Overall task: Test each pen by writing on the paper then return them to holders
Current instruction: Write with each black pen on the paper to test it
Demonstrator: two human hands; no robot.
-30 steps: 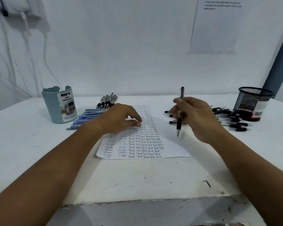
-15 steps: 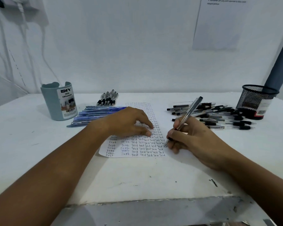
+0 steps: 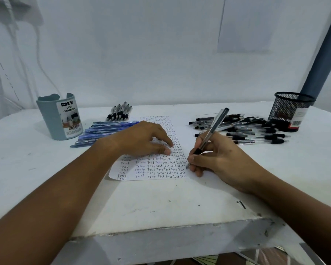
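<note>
I see two bare forearms, no sleeves | left hand [image 3: 145, 138] lower left to centre of frame, no rings, no watch | right hand [image 3: 220, 159] lower right to centre, wrist bare, short plain nails on fingers [image 3: 194, 159]

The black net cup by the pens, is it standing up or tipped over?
Standing up. The black mesh cup sits on its base on the table, open rim facing upward.

1. paper [image 3: 153, 169] at frame centre on the table [image 3: 161, 203].
2. desk organizer [image 3: 59, 119] centre left, pens beside it (loose rows).
3. mesh cup [image 3: 290, 109] centre right, pen pile [image 3: 256, 131] left of it.
</note>
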